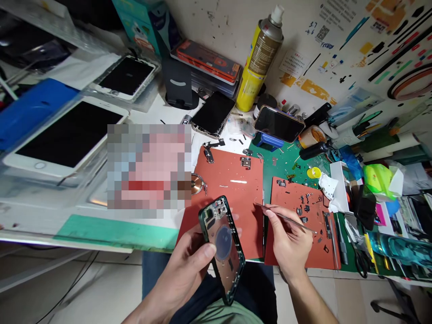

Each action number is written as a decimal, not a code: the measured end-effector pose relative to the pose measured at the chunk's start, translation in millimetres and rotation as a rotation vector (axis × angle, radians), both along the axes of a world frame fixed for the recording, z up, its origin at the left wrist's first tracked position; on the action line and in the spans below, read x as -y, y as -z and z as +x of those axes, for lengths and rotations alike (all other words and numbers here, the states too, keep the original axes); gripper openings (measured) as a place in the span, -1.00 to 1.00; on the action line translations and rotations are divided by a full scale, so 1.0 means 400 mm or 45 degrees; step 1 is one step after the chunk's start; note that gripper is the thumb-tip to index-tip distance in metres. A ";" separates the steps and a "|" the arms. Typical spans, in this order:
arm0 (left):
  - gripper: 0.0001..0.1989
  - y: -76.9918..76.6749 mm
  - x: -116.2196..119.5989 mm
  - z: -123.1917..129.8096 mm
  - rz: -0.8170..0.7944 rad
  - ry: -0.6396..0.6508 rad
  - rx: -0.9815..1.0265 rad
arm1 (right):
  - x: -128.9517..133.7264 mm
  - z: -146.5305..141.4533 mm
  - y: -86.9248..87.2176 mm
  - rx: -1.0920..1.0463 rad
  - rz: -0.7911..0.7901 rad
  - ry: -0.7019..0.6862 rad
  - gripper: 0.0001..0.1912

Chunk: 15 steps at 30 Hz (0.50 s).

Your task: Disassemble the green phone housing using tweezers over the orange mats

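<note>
My left hand (192, 261) grips an opened phone housing (222, 247) by its left edge, thumb on the inner face. The housing is tilted upright, with a dark green frame, camera cut-outs at the top and a round pad in the middle. Between thumb and fingers of my right hand (286, 238) are thin tweezers (286, 217), their tip pointing left over the red mat (232, 166), apart from the housing. A second red mat (317, 252) under my right hand carries several small phone parts (305, 209).
A yellow spray can (258, 63) stands at the back wall. A phone (279, 123) leans on a blue stand (268, 140). White-framed screens (67, 135) lie at the left, beside a blurred patch. Scissors (362, 261) and a blue bottle (401, 247) are at the right.
</note>
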<state>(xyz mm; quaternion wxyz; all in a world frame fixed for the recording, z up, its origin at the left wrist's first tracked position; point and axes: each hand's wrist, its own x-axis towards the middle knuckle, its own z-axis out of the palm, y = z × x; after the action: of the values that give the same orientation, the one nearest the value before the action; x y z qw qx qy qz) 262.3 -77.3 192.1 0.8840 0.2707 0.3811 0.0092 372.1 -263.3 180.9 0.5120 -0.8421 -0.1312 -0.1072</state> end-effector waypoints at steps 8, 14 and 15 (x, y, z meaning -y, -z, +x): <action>-0.47 -0.010 0.002 0.002 -0.013 -0.039 -0.066 | -0.008 0.002 0.003 0.096 0.011 -0.069 -0.83; -0.44 -0.018 0.003 0.011 -0.017 -0.043 -0.071 | -0.010 0.007 0.002 0.112 -0.015 -0.072 -0.83; -0.44 -0.018 0.003 0.011 -0.016 -0.029 -0.064 | -0.010 0.008 0.004 0.111 -0.019 -0.074 -0.83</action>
<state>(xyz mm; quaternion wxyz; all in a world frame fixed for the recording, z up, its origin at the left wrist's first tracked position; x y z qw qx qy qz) 266.6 -78.4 199.4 0.8756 0.2610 0.4064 0.0101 375.3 -259.2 179.5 0.5023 -0.8364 -0.1785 -0.1278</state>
